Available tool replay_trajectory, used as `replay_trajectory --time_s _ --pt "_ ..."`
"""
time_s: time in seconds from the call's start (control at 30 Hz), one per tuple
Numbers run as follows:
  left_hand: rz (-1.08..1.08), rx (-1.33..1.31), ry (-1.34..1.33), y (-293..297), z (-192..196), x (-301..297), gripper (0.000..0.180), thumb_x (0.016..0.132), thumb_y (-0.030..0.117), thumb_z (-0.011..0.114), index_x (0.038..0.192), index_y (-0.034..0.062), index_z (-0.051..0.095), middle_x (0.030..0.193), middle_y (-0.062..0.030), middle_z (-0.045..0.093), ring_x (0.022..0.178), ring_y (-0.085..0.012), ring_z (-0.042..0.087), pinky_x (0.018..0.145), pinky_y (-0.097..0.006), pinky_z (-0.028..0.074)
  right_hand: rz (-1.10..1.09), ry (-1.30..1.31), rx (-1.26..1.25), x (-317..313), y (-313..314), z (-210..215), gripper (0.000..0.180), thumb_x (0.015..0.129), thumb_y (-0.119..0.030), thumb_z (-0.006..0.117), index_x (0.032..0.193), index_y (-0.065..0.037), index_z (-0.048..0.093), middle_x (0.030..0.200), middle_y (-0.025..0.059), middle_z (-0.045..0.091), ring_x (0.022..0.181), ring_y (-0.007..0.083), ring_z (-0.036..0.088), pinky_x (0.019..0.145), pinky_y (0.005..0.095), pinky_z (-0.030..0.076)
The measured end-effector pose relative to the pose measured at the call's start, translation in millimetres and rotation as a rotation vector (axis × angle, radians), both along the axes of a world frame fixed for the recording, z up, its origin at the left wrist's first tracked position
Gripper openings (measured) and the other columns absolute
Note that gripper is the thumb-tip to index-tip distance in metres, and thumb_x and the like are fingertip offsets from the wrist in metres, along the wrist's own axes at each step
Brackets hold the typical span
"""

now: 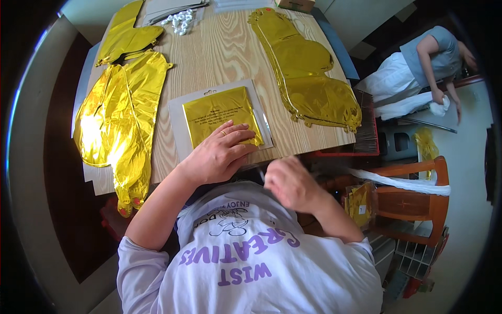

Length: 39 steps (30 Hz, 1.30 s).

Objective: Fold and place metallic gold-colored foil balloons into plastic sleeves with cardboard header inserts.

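Observation:
My left hand [222,152], with a ring on one finger, lies flat with its fingers stretched across a clear plastic bag [179,125]. Inside that bag is a folded gold foil balloon [217,107] with dark print showing. Just off the table's near edge, my right hand [293,183] is curled closed and slightly blurred. Whatever its fingers may hold cannot be made out. Flat gold foil balloons lie to either side: a crumpled, shiny one [123,104] at the left, and a large one [308,73] with a pale cord along its edge at the right.
Another gold foil balloon [128,34] rests at the far left, near small white rolls [180,22] and flat plastic bags [235,4]. On the right stands a wooden chair [436,209] with white strands [402,182] over it. Beyond it, a person [418,68] bends with white material in hand.

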State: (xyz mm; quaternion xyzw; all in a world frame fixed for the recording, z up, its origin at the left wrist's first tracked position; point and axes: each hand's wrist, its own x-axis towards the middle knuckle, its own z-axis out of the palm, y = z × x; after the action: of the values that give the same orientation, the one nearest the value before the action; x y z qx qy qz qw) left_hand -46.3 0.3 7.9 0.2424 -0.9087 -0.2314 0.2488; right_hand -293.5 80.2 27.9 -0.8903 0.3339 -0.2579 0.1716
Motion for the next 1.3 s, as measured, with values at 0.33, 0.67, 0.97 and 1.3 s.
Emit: replay_trajectory --time_s 0.33,0.67,0.97,1.3 --pt "-0.068 -0.284 0.042 2.6 15.8 5.9 0.044 0.081 0.038 0.077 0.11 0.0058 0.071 0.113 -0.0118 0.059 0.116 -0.0306 0.058 0.11 -0.048 0.041 -0.114 -0.292 0.385 -3.2 -42.0 2.7 0.014 0.096 -0.009 0.066 0.093 -0.002 0.054 0.119 0.0158 0.058 0.098 0.0307 0.061 0.087 0.0364 0.05" --pt "0.34 -0.133 0.032 43.0 17.6 -15.6 0.015 0.081 0.011 0.076 0.093 0.0084 0.068 0.088 -0.0047 0.061 0.078 -0.0245 0.058 0.071 -0.037 0.045 -0.115 -0.167 0.33 7.7 -44.1 4.8 0.015 0.09 -0.005 0.068 0.097 -0.002 0.056 0.109 0.0144 0.064 0.097 0.0339 0.064 0.09 0.0424 0.049" --pt "0.508 0.025 0.239 80.7 19.6 -15.8 0.036 0.079 0.014 0.082 0.111 0.0058 0.068 0.093 -0.01 0.061 0.071 -0.0274 0.064 0.063 -0.038 0.055 -0.129 -0.074 0.305 15.1 -37.0 5.5 0.013 0.094 -0.008 0.066 0.094 -0.003 0.055 0.123 0.0163 0.064 0.117 0.0338 0.06 0.102 0.0411 0.044" --pt "0.532 0.06 0.358 85.5 16.8 -2.4 0.014 0.085 0.002 0.075 0.097 0.0042 0.068 0.086 -0.0098 0.062 0.073 -0.027 0.066 0.061 -0.038 0.054 -0.128 -0.152 0.483 16.3 -39.6 9.3 0.011 0.093 -0.009 0.066 0.096 -0.004 0.057 0.123 0.0168 0.063 0.121 0.0351 0.058 0.105 0.0417 0.043"
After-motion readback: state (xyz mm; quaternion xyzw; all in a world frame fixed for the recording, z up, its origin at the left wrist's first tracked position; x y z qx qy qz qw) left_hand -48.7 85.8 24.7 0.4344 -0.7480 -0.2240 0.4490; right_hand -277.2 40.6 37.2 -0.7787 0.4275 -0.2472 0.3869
